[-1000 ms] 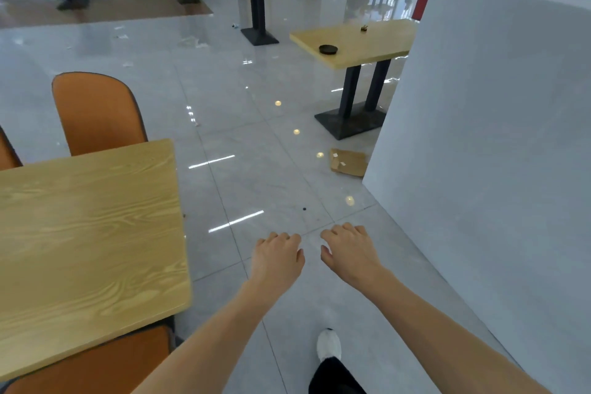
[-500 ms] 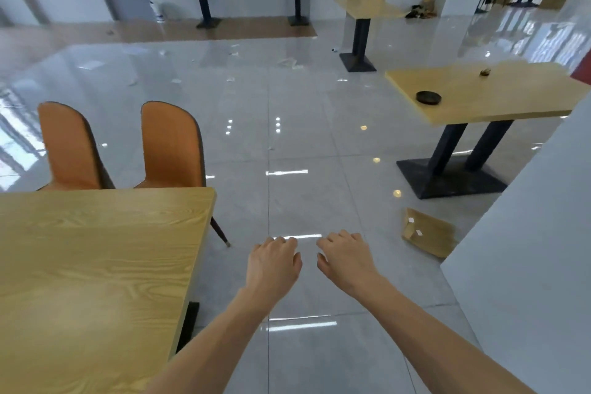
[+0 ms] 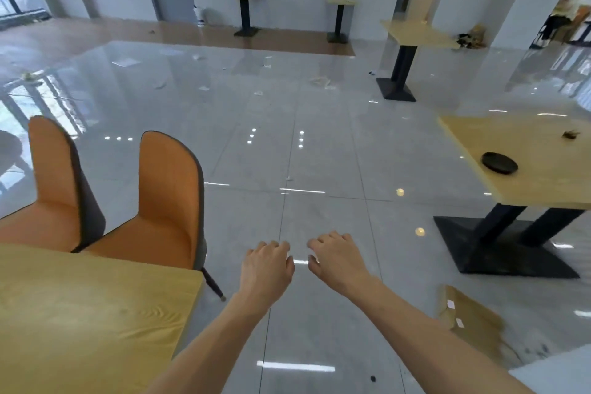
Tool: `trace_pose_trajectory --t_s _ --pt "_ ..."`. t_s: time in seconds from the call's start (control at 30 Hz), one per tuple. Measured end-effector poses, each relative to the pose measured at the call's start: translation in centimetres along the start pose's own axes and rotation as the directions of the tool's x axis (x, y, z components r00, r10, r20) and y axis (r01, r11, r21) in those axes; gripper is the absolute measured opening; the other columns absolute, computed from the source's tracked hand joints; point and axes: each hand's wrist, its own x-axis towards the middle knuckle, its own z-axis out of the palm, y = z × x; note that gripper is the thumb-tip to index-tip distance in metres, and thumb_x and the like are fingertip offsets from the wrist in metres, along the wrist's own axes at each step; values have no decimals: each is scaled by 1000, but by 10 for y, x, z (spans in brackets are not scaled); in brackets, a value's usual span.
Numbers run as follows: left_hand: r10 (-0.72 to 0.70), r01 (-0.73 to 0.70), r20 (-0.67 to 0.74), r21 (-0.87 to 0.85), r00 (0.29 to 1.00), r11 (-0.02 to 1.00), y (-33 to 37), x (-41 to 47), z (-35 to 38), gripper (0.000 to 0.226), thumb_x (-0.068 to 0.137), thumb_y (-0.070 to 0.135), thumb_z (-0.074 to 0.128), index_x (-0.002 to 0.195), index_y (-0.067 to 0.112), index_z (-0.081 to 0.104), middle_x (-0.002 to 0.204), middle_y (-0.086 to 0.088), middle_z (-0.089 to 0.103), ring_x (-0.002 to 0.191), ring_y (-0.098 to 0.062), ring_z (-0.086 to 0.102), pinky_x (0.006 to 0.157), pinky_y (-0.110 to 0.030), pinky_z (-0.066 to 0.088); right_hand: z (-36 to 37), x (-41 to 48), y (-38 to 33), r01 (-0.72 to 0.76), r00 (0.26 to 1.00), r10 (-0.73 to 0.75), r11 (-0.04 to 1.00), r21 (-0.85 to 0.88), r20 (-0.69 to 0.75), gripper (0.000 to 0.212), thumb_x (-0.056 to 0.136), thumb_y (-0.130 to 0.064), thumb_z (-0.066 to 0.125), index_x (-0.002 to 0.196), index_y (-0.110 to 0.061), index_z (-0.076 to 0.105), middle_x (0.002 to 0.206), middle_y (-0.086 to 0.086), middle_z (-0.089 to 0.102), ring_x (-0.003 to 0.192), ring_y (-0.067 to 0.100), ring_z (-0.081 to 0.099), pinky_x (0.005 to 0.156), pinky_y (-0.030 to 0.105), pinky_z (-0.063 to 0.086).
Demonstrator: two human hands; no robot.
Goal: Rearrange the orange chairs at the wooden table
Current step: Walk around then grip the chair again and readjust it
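Two orange chairs stand side by side at the far edge of the wooden table (image 3: 80, 323) at lower left. The nearer orange chair (image 3: 166, 201) has its seat partly under the table top; the second orange chair (image 3: 51, 189) is to its left. My left hand (image 3: 267, 269) and my right hand (image 3: 339, 261) hover palm down over the tiled floor, to the right of the table corner. Both hold nothing, fingers loosely curled and slightly apart. The left hand is about a forearm's length right of the nearer chair.
A second wooden table (image 3: 524, 163) on a black base stands at right with a black dish (image 3: 499, 162) on it. A flat cardboard piece (image 3: 470, 317) lies on the floor below it. Smaller tables stand farther back. A person sits at far right.
My view has swung left and up: both chairs now show fully, the white partition at right has nearly left view. My hands keep the same pose ahead of me.
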Motion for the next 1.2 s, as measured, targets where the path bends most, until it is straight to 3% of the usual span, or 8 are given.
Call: trace_pose_trajectory --t_s 0.3,0.67,0.83,0.93,1.07,1.2 --pt "-60 60 -42 5 997 998 -43 166 -16 30 96 30 42 119 18 57 110 -1 66 99 -21 57 84 -33 43 -19 182 41 89 996 -89 996 19 -25 32 95 -28 40 119 -15 56 115 7 63 108 26 52 92 38 37" --pt "-353 359 -100 56 930 932 -124 347 -6 28 96 31 43 115 18 59 110 0 67 98 -18 59 87 -34 48 -2 434 69 408 913 -407 912 31 -29 32 94 -30 41 115 -14 58 113 7 64 107 26 53 91 39 37" --pt "-492 509 -213 36 844 860 -157 415 -31 30 96 32 44 120 19 58 113 0 66 99 -17 60 83 -30 48 -14 539 56 595 803 -592 803 30 -72 30 93 -29 44 112 -13 60 108 9 66 102 29 56 88 40 39" --pt "-559 590 -257 58 788 805 -179 433 -40 28 96 33 45 115 20 60 105 1 68 93 -16 60 79 -28 44 -11 583 32 695 718 -688 717 57 -102 23 89 -26 51 99 -10 64 95 11 69 92 31 61 81 40 43" --pt "-665 710 -303 63 683 701 -224 452 -43 27 94 35 47 110 20 63 97 3 70 91 -15 62 90 -34 45 0 640 -9 805 594 -798 591 62 -105 22 87 -26 53 97 -10 66 90 9 70 88 31 62 79 40 45" --pt "-754 803 -342 -2 560 597 -270 466 -44 21 92 30 53 92 15 67 100 -6 70 71 -15 64 70 -29 52 15 692 -55 892 453 -889 451 39 -72 27 91 -28 47 105 -11 62 99 9 68 94 30 59 84 41 42"
